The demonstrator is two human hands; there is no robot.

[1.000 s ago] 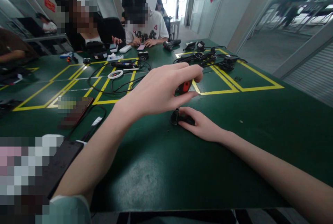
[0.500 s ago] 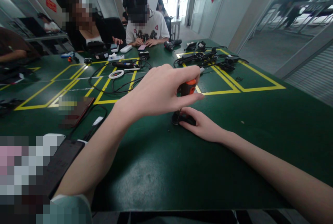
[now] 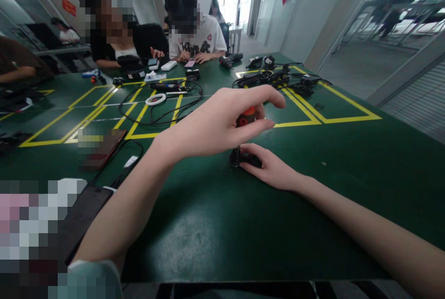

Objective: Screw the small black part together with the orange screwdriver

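My left hand (image 3: 222, 120) grips the orange and black handle of a screwdriver (image 3: 246, 117), which stands upright with its tip down on a small black part (image 3: 239, 157). My right hand (image 3: 271, 167) lies flat on the green table (image 3: 313, 187) and pins that black part between thumb and fingers. The screwdriver's shaft is mostly hidden behind my left fingers.
A dark phone (image 3: 81, 220) lies at the near left, with a brown case (image 3: 102, 148) and a black cable (image 3: 132, 150) beyond. Cables and a white ring (image 3: 155, 99) sit mid-table, black chargers (image 3: 278, 78) at the far right. Two people sit across the table.
My left fingers have shifted round the screwdriver handle, showing more of its orange top. My right hand and the black part have stayed in place.
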